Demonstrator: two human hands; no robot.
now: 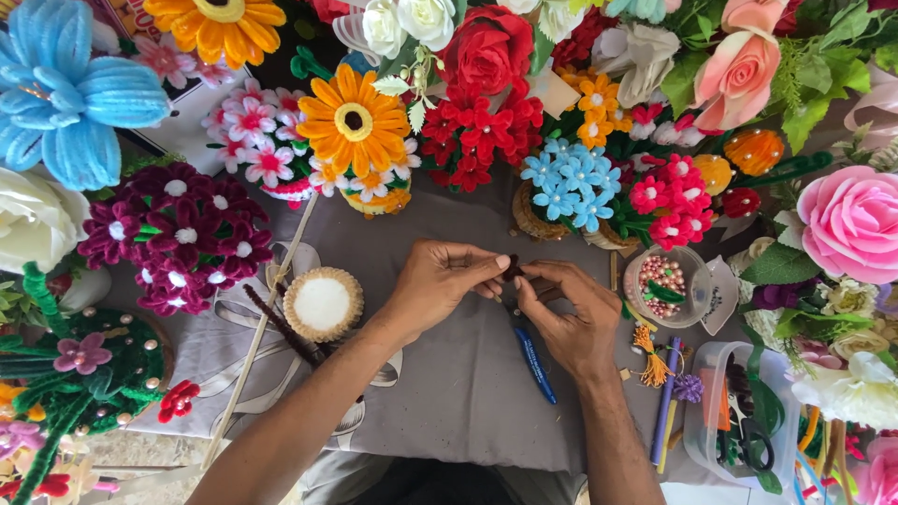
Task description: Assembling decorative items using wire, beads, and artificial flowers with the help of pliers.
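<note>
Grey cloth covers the table (449, 374), ringed by craft flowers (354, 122), with a bead bowl (666, 285) nearby. Left hand (440, 281) and right hand (566, 313) both pinch a small dark wire piece (511, 269) above the blue-handled pliers (533, 360).

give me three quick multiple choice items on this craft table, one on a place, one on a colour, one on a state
1. Where does the clear bowl of beads sit?
A. right of both hands
B. left of both hands
C. on the person's lap

2. What colour is the tool handle under the hands?
A. yellow
B. blue
C. white

3. What are the hands doing?
A. resting flat, apart
B. left hand and right hand pinching one small dark piece between them
C. each lifting a flower pot

Answers:
1. A, the bowl lies beyond the right hand.
2. B, the handle shows blue on the grey cloth.
3. B, fingers of both hands meet on the piece.
</note>
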